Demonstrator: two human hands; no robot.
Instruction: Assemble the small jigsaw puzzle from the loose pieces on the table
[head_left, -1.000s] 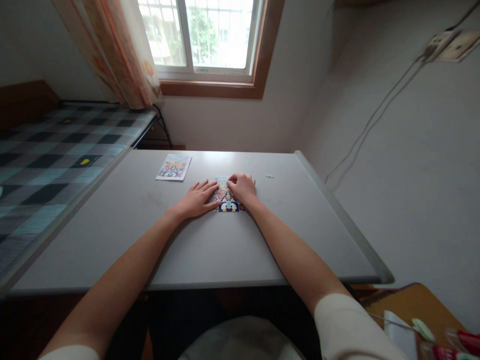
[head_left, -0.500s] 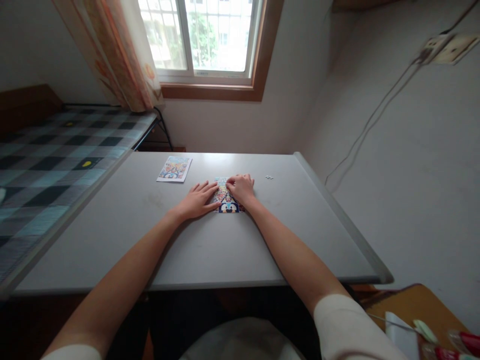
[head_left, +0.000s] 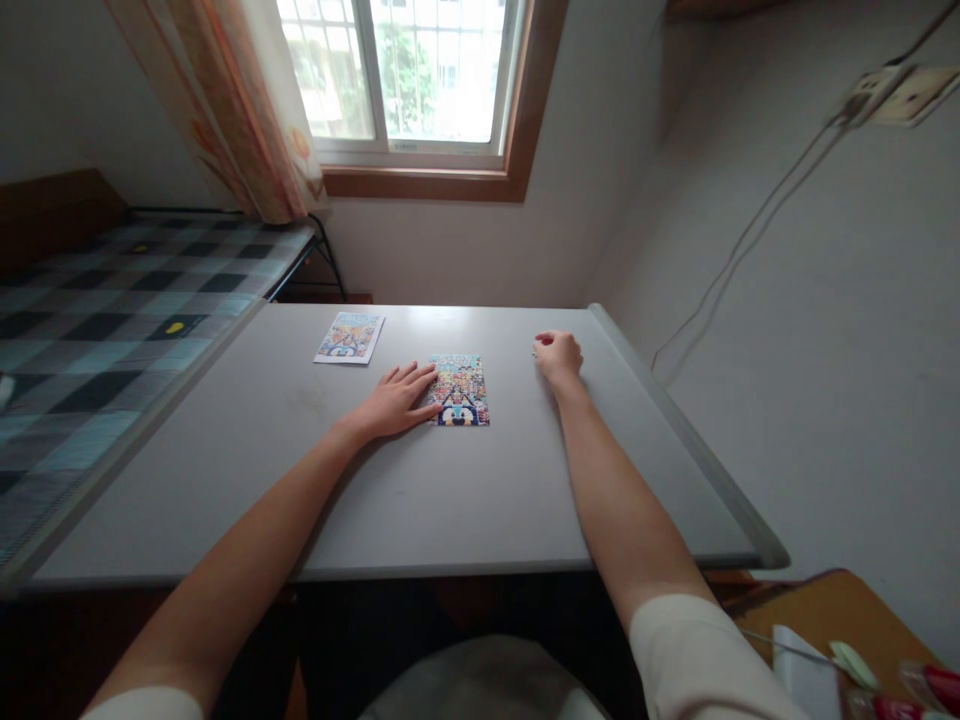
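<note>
A small, colourful jigsaw puzzle (head_left: pixel 463 385) lies flat on the table, with a blue cartoon face along its near edge. My left hand (head_left: pixel 401 398) rests on the table with its fingers spread, the tips touching the puzzle's left side. To the right of the puzzle, and apart from it, my right hand (head_left: pixel 559 355) is down at the small loose pieces, its fingers curled together. Only a speck of white shows by those fingertips; whatever is pinched there is too small to make out.
A printed picture card (head_left: pixel 349 338) with a similar design lies at the table's back left. The grey-white table (head_left: pixel 450 500) has raised side edges. A checked bed (head_left: pixel 150 300) stands to the left, and a wooden stool (head_left: pixel 862 610) with several items is at the lower right.
My right hand has moved right, from the puzzle's upper part to the loose pieces, uncovering the puzzle's right side. The left hand has stayed in place.
</note>
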